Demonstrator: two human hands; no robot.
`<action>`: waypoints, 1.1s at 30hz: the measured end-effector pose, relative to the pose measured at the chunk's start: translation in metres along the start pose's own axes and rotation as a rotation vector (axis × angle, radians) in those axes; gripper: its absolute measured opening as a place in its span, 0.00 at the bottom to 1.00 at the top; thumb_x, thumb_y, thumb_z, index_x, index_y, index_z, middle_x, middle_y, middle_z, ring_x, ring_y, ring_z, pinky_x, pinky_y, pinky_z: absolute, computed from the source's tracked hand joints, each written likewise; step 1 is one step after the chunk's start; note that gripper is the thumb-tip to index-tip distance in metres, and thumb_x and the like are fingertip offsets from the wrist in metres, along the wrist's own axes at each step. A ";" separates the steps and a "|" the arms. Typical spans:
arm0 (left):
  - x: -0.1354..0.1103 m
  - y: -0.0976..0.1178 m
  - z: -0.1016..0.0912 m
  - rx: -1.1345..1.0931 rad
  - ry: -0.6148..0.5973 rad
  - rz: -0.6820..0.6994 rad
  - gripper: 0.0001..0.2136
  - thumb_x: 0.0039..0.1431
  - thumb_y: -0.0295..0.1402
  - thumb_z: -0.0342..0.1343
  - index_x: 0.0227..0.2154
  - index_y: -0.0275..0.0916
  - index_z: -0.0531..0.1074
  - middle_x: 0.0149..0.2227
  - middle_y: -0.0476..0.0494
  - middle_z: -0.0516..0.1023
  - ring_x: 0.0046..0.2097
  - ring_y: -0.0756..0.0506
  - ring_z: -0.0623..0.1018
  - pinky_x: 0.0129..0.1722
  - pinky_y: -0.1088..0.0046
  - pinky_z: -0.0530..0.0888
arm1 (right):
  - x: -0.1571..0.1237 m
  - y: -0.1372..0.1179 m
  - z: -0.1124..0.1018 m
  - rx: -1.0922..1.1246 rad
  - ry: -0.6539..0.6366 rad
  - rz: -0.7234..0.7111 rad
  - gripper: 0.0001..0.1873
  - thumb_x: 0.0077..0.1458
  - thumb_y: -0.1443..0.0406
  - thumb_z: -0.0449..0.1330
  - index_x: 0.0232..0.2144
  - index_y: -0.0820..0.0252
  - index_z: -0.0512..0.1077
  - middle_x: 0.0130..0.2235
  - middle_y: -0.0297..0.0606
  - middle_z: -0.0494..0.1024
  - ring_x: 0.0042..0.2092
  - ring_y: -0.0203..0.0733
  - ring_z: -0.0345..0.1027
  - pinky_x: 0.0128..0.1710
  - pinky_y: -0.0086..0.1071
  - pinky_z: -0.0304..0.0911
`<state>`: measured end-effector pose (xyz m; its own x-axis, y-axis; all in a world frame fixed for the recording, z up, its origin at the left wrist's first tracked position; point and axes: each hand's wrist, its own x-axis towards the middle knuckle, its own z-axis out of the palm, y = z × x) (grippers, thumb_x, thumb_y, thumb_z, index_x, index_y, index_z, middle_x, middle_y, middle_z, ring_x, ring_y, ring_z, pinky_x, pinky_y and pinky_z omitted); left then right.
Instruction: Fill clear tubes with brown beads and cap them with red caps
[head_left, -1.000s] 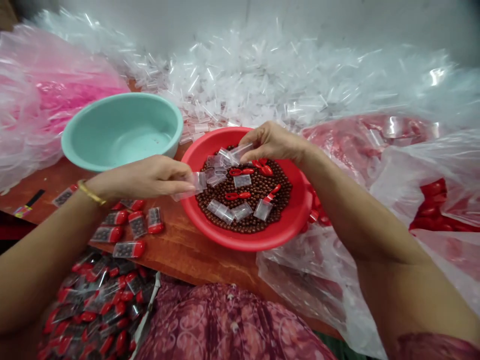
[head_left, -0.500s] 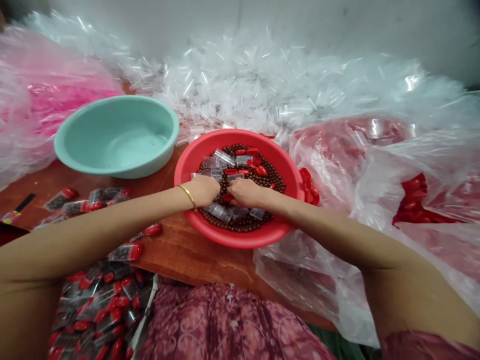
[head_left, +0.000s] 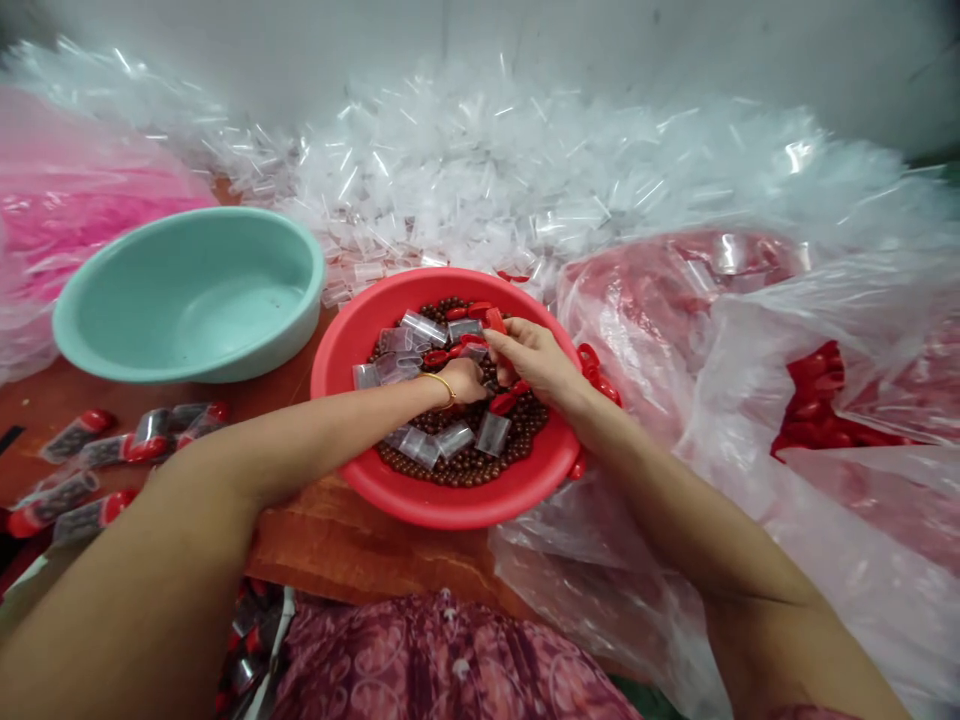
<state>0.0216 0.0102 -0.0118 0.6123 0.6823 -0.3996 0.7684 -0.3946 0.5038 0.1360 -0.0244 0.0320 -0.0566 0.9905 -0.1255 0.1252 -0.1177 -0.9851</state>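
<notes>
A red bowl (head_left: 352,345) on the wooden table holds small brown balls (head_left: 465,465), clear plastic tubes (head_left: 492,433) and red caps (head_left: 436,357). Both my hands are down in the bowl, close together. My left hand (head_left: 463,381), with a gold bangle at the wrist, is curled with its fingers closed among the balls; what it holds is hidden. My right hand (head_left: 534,362) lies just to its right, fingers bent over a red cap (head_left: 501,402) and the balls.
An empty teal bowl (head_left: 187,295) stands at the left. Filled tubes with red caps (head_left: 90,450) lie on the table at the left edge. A heap of clear tubes (head_left: 487,180) fills the back. Plastic bags of red caps (head_left: 817,400) lie at the right, a pink bag (head_left: 90,200) at far left.
Both hands came down from above the bowl into the balls, then shifted toward the bowl's right side. The clear tube seen earlier in the left hand no longer shows.
</notes>
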 end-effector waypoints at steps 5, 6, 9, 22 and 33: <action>0.000 -0.003 0.004 -0.349 0.056 0.055 0.09 0.56 0.32 0.53 0.37 0.33 0.72 0.29 0.46 0.76 0.28 0.52 0.73 0.32 0.76 0.71 | 0.002 0.001 -0.004 0.169 0.127 -0.132 0.21 0.44 0.48 0.62 0.26 0.57 0.61 0.20 0.24 0.65 0.16 0.26 0.55 0.15 0.25 0.53; -0.004 -0.004 0.000 -0.478 0.059 0.087 0.10 0.55 0.31 0.54 0.38 0.33 0.71 0.32 0.46 0.77 0.30 0.53 0.73 0.35 0.76 0.72 | 0.002 0.000 -0.005 0.199 0.154 -0.150 0.21 0.43 0.49 0.62 0.27 0.56 0.61 0.20 0.23 0.65 0.15 0.26 0.55 0.15 0.25 0.52; -0.016 -0.008 -0.015 -0.904 0.044 0.187 0.12 0.48 0.30 0.61 0.37 0.33 0.71 0.36 0.47 0.76 0.35 0.53 0.73 0.44 0.72 0.70 | 0.002 -0.002 -0.008 0.288 0.198 -0.173 0.21 0.39 0.51 0.65 0.26 0.56 0.60 0.19 0.21 0.64 0.14 0.26 0.54 0.13 0.25 0.51; -0.080 -0.015 -0.026 -1.339 -0.030 0.295 0.18 0.46 0.33 0.65 0.39 0.35 0.68 0.36 0.46 0.73 0.37 0.51 0.74 0.42 0.69 0.71 | -0.031 -0.015 -0.001 0.193 0.072 -0.069 0.14 0.43 0.57 0.61 0.32 0.56 0.67 0.18 0.22 0.60 0.16 0.27 0.51 0.15 0.26 0.51; -0.084 -0.015 -0.033 -1.205 -0.207 0.319 0.12 0.47 0.34 0.61 0.32 0.34 0.66 0.29 0.50 0.73 0.26 0.54 0.73 0.29 0.77 0.67 | -0.029 -0.020 -0.002 -0.215 -0.112 -0.138 0.12 0.42 0.59 0.60 0.30 0.60 0.71 0.23 0.29 0.69 0.23 0.30 0.57 0.24 0.27 0.55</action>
<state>-0.0469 -0.0209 0.0395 0.8402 0.5084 -0.1890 -0.0087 0.3610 0.9325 0.1373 -0.0505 0.0552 -0.1950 0.9807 -0.0161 0.3154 0.0472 -0.9478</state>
